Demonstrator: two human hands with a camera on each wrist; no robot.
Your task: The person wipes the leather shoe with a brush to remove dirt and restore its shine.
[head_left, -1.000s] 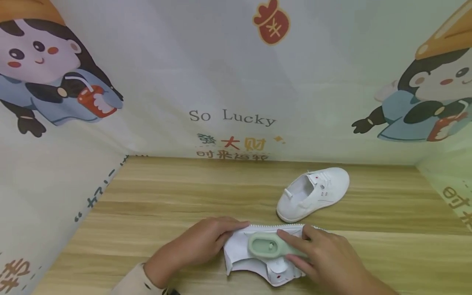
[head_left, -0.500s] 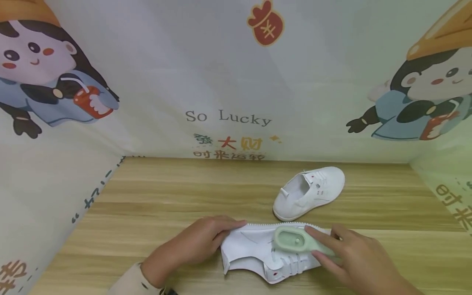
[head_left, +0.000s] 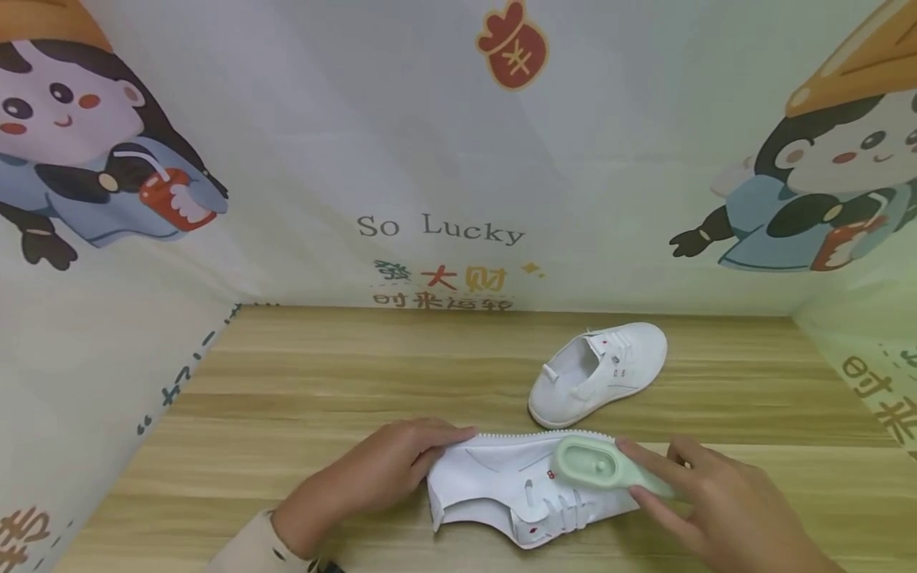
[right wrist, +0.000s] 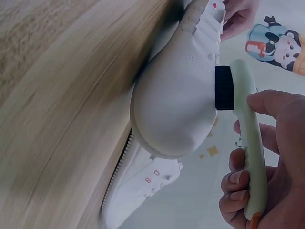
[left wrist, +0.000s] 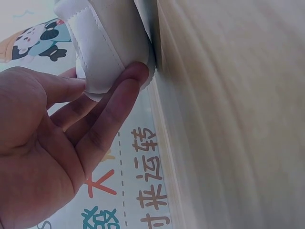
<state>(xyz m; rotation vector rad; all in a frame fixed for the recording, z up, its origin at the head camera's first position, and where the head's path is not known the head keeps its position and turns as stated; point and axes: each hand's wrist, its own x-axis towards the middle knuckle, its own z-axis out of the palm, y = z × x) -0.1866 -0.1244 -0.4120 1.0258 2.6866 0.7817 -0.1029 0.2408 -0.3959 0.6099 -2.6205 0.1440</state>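
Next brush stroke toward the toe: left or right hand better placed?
Right, I'd say: the right hand grips the pale green shoe brush, its black bristles against the nearer white sneaker. The left hand holds that shoe's heel, likely more useful steadying it.

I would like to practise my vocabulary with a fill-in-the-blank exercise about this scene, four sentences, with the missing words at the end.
1. The left hand grips the nearer shoe at its ____ end.
2. The right hand holds a pale green brush whose bristles are ____.
3. The farther shoe, like the nearer one, is ____ in colour.
4. The English words on the wall read "So ____".

Missing words: heel; black; white; Lucky.
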